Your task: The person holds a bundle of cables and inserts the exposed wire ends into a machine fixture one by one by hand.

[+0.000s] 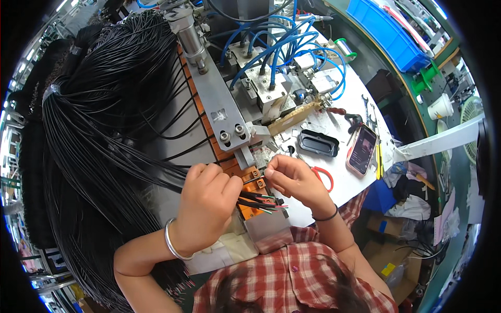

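Note:
My left hand (207,201) is closed round several black cables (254,197), whose stripped ends show red, green and white wires poking out to its right. Thumb and forefinger of my right hand (295,180) pinch the end of one black cable over the orange fixture block (255,183). That cable spans the short gap between both hands, just in front of the machine's grey metal arm (222,107). What lies inside my left fist is hidden.
A huge bundle of black cables (99,104) fills the left side. Blue air hoses (271,44) loop over the machine. On the white table top lie a black tray (318,143), a phone (362,149), red-handled scissors (326,178) and a wrench (367,107). A blue bin (383,34) stands beyond.

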Tool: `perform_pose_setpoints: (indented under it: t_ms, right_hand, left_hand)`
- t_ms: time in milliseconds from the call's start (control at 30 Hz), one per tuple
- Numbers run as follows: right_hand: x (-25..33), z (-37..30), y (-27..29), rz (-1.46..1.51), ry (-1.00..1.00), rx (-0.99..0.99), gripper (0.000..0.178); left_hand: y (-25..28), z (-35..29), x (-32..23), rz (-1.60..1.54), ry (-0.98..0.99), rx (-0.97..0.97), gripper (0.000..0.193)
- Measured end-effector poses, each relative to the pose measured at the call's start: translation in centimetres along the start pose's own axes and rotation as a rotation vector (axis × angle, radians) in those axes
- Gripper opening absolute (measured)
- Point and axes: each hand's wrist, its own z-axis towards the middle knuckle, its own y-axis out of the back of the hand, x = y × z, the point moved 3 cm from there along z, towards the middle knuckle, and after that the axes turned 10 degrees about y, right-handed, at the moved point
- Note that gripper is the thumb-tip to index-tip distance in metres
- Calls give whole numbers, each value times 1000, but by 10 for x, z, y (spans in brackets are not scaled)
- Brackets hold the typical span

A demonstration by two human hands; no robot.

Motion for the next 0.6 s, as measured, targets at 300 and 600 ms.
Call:
perform_pose_setpoints:
  t_ms: [300,600]
  right_hand:
    - [-4,1,0,-123,-52,-41,16]
    - [-7,5,6,-72,-8,83,12]
  left_hand:
    - [-7,-1,1,-20,-31,38,11]
    - [-4,-1,0,-3,-22,30,11]
